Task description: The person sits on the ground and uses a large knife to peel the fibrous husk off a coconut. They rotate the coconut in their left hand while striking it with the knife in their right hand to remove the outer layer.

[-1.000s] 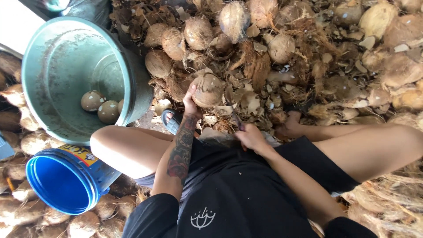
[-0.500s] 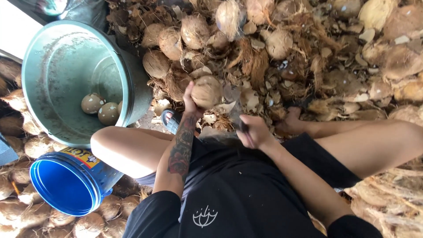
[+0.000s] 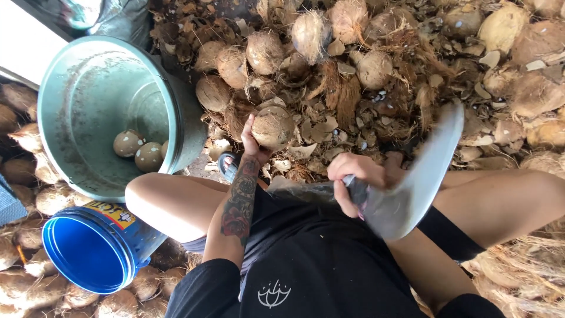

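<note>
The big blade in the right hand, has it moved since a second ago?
Yes. The blade has swung up and out to the right of the right hand, motion-blurred, while the green bucket stays put. Earlier it was barely visible, low by the lap.

Head camera, looking steeply down, close over lap

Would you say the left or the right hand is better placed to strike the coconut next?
Right, probably. The right hand grips the raised curved blade, while the left hand steadies the coconut in front.
</note>
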